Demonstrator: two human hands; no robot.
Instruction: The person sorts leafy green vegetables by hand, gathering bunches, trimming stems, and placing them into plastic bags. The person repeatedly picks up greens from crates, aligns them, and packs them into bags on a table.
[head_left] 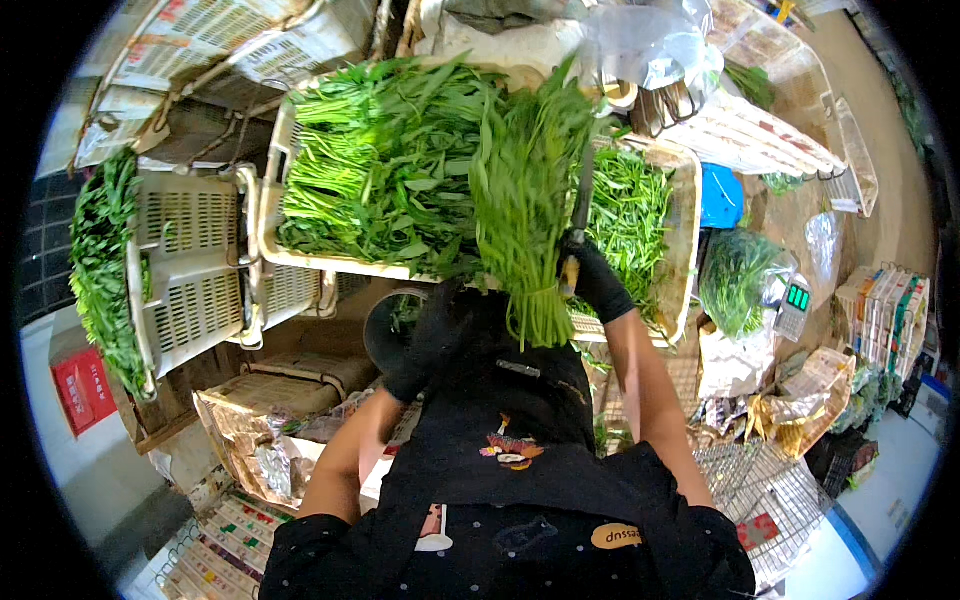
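Note:
A long bunch of leafy green stems (530,190), like water spinach, hangs over the near rim of a cream plastic crate (360,268), leaves away from me and pale stems toward me. Slightly blurred, it seems to have a band round its stems. My right hand (600,283), black-gloved, is closed on a knife (582,200) by its light handle; the blade points away, along the bunch's right side. My left hand (432,335), also black-gloved, is left of the stems. Its fingers blend into my dark apron, so their grip is hidden. More cut greens (400,180) fill the crate.
At left, slatted crates (190,265) carry more greens. A dark round container (395,325) stands by my left hand. To the right are a bagged bundle of greens (740,280), a blue item (721,195), a scale with a lit display (795,305) and a wire rack (765,490).

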